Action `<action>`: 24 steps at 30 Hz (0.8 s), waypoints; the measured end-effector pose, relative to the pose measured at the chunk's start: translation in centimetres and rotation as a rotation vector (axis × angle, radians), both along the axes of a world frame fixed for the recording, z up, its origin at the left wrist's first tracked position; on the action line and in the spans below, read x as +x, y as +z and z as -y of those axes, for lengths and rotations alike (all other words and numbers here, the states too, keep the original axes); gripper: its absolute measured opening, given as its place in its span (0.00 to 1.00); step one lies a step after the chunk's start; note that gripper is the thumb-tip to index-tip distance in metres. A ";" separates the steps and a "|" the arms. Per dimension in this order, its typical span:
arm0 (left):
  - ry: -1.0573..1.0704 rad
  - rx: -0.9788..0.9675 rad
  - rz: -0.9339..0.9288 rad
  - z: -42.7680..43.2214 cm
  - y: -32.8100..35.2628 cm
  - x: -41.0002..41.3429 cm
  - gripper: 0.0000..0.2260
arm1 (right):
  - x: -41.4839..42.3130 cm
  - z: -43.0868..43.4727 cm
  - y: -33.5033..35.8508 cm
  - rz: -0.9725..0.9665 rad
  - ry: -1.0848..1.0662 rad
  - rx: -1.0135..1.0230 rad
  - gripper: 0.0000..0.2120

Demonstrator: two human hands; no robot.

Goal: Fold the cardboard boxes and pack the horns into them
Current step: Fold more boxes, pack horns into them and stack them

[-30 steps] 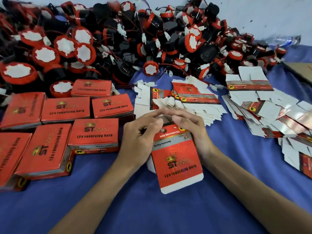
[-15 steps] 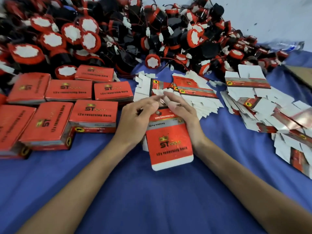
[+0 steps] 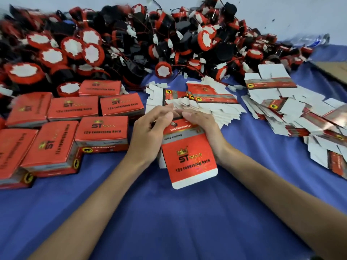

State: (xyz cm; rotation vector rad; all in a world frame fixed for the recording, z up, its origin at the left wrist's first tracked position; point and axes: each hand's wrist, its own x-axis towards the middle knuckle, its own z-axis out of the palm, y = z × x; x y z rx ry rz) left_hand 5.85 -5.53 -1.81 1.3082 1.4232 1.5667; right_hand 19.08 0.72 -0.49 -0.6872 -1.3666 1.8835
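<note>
Hands meet at the far end of one red box blank, at centre of the head view. Left hand (image 3: 148, 136) grips the blank's left edge, fingers curled over its top and reaching toward the right hand. Right hand (image 3: 201, 128) holds the right edge, fingers curled round the upper part; fingertips of both hands nearly touch above the box. Box in hand (image 3: 187, 156) is red with "ST" and "12v reversing horn" printed on its face, partly opened at the far end, its white-edged near flap pointing toward the person and hanging just above the blue cloth (image 3: 178, 222). Whether a horn is inside cannot be told.

Just beyond the hands lies a fanned stack of flat blanks (image 3: 210, 104), white undersides showing with red strips. Second, larger spread of flat blanks (image 3: 293, 113) lies to the right, well apart from the hands, running toward the right edge.

To the left sit the folded boxes (image 3: 103, 132), red, closed, set in rough rows and touching one another; the nearest is just beside the left hand.

Along the far side of the cloth is a heaped pile of horns (image 3: 131, 44), black bodies with red rims and white round faces, red wires and white connectors tangled among them. Pale wall (image 3: 281, 12) rises behind the pile.
</note>
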 end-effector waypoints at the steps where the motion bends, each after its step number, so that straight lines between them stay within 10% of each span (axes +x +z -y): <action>1: 0.004 0.010 -0.005 0.1 0.0 0.0 0.12 | 0.0 -0.1 -0.1 0.003 -0.002 0.014 0.14; 24: 0.043 -0.011 0.093 0.1 0.7 0.0 0.07 | -0.3 -0.1 -0.4 -0.029 -0.172 0.044 0.06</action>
